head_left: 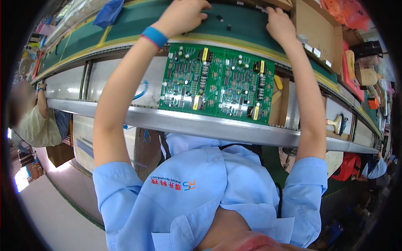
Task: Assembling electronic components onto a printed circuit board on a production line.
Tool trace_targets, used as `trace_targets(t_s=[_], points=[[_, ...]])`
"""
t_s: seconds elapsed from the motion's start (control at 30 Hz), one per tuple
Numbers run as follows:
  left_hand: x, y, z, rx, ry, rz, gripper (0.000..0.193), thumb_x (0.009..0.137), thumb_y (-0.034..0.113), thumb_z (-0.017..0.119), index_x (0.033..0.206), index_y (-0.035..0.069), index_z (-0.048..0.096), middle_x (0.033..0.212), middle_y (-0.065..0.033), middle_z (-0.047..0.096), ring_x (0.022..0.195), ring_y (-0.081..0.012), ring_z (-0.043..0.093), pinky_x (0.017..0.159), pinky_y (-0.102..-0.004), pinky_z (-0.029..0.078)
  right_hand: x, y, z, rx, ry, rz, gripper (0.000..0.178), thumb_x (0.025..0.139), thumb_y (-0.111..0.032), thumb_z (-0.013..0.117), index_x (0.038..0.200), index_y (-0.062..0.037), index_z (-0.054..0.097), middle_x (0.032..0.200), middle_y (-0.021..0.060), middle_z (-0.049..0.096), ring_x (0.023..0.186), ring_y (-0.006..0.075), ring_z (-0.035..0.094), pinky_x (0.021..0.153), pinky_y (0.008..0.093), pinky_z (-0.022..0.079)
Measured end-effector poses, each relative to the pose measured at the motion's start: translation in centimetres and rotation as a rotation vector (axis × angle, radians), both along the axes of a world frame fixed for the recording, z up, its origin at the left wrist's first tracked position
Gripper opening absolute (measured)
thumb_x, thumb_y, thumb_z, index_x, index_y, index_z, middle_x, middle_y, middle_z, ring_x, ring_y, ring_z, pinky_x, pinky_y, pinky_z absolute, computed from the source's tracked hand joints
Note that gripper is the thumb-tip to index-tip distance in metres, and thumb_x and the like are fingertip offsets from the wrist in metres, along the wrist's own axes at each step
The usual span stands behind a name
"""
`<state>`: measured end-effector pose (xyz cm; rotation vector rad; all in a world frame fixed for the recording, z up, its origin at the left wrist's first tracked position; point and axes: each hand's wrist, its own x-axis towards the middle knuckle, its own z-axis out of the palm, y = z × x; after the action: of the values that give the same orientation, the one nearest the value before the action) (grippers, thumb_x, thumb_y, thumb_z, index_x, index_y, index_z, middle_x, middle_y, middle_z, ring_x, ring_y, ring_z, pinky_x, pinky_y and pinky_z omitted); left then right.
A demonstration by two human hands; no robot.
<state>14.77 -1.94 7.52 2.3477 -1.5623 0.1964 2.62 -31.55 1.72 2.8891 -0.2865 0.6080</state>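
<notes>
A green circuit board (217, 83) lies across the metal rails in front of me, filled with small parts and several yellow-labelled black transformers. Beyond it, on the green belt, are two small black components (229, 27). My left hand (184, 17) reaches over the belt at the top edge, thumb and forefinger apart with no held thing visible; its other fingers are hidden. My right hand (281, 26) is at the far side of the belt, fingertips pressed together beside a small pale component (263, 9). What they grip is too small to make out.
A blue tray (108, 13) stands on the belt's far left. At the right is an open cardboard box (319, 29), with several silver-and-white parts (317, 52) along its near side. A brush (336, 124) lies below the right rail. Another person (39, 119) is at the left.
</notes>
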Motion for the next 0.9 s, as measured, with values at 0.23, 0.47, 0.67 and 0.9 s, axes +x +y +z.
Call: trace_targets(t_s=[0.23,0.47,0.67,0.9], points=[[-1.6,-7.0,0.0,-0.150,-0.206,-0.079,0.030,0.086,0.013,0.060,0.114,0.004,0.066,0.108,-0.0173,0.068,0.103,-0.0323,0.063,0.089,-0.0429,0.048,-2.4,3.1,0.5,0.096,-0.126,0.197,0.029,0.084,-0.006,0.061,0.113,-0.0103,0.065,0.107,0.0077,0.062,0.097,0.0282,0.062,0.084,0.0419,0.053],[1.6,-12.7,-3.9,-0.097,-0.080,0.064,0.017,0.086,0.018,0.061,0.085,0.004,0.071,0.083,-0.0194,0.070,0.083,-0.0355,0.068,0.074,-0.0449,0.054,-5.9,4.8,2.4,0.012,-0.205,0.359,0.009,0.080,-0.012,0.070,0.088,-0.0098,0.072,0.096,0.0015,0.063,0.092,0.0203,0.061,0.076,0.0350,0.048],[1.1,-12.9,-4.3,-0.103,-0.071,0.090,0.015,0.087,0.018,0.063,0.086,0.004,0.068,0.081,-0.0185,0.069,0.081,-0.0351,0.068,0.071,-0.0434,0.054,-6.3,4.7,2.1,-0.001,-0.217,0.442,0.008,0.079,-0.009,0.068,0.086,-0.0075,0.066,0.093,0.0019,0.063,0.088,0.0206,0.061,0.074,0.0341,0.047],[0.4,-10.8,-2.3,0.057,-0.076,0.052,0.034,0.094,0.030,0.056,0.120,0.008,0.062,0.112,-0.0201,0.065,0.104,-0.0385,0.061,0.088,-0.0464,0.051,-5.8,6.0,1.8,0.085,-0.195,0.343,0.017,0.078,-0.026,0.071,0.083,-0.0099,0.068,0.084,0.0066,0.064,0.086,0.0258,0.063,0.073,0.0391,0.052]])
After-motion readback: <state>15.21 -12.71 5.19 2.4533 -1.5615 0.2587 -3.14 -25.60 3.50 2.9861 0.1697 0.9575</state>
